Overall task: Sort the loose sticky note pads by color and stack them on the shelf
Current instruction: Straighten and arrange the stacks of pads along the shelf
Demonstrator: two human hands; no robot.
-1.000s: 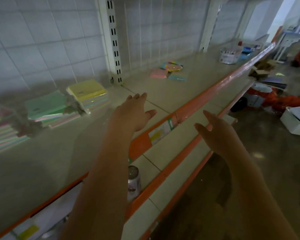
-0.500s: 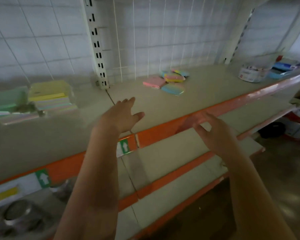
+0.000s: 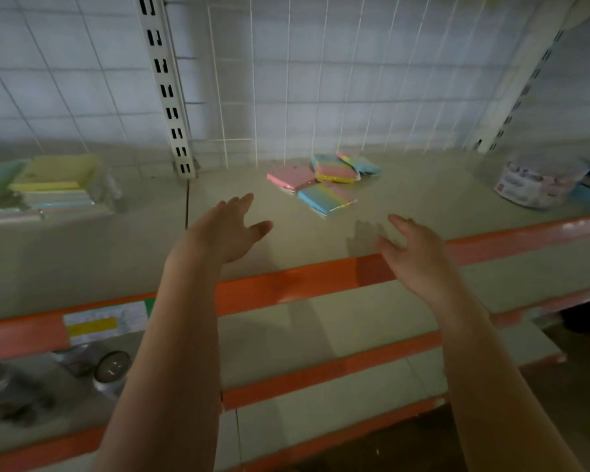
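Wire grid (image 3: pixel 286 80) backing; slotted upright (image 3: pixel 166 86); printed tub (image 3: pixel 539 182) far right; cans (image 3: pixel 111 367) on a lower shelf, left; price label (image 3: pixel 96 327).

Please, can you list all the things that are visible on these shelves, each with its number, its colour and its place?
loose sticky note pads: about five, pink, blue and multicolour, middle of top shelf near the wire grid
stacked pads: blurred stacks, yellow and green tops, left on top shelf
tub: one, clear with a printed label, right on top shelf
shelf: beige boards, orange front edges, several levels
cans: exact count unclear, silver, lower shelf at left
left hand: open, over top shelf
right hand: open, over the shelf's front edge
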